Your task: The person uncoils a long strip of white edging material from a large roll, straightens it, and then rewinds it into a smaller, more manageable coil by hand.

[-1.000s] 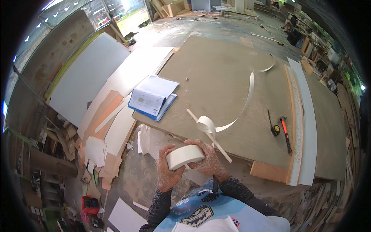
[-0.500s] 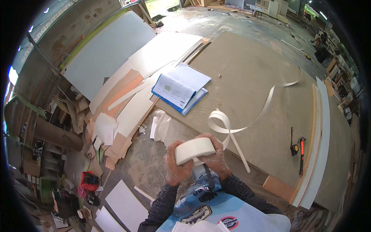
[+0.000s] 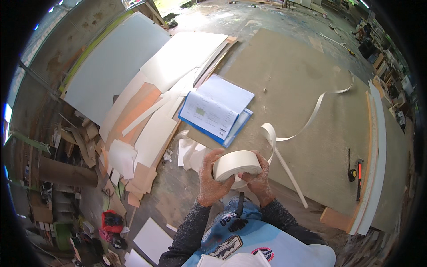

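Note:
A thick roll of white edge banding point(image 3: 236, 163) is held in front of my chest between both hands. My left hand point(image 3: 210, 181) grips its left side, and my right hand point(image 3: 259, 181) is wrapped round the right side, thumbs at the lower edge near the core. From beside my right hand the loose end of the banding point(image 3: 316, 108) loops and snakes away over the large brown board point(image 3: 293, 75). A narrow white strip point(image 3: 291, 178) lies slanted at the board's near edge, close to the loop.
An open blue folder with papers point(image 3: 213, 113) lies left of centre. White sheets and offcuts point(image 3: 153, 138) are piled further left. A tape measure point(image 3: 352, 174) and a hammer point(image 3: 359, 180) rest at the right, beside long white-and-wood strips point(image 3: 371, 164). Scrap wood fills the left side.
The roll has turned in my hands, so its coiled lower edge now shows. Both hands and the roll appear slightly further right. My view has shifted a little.

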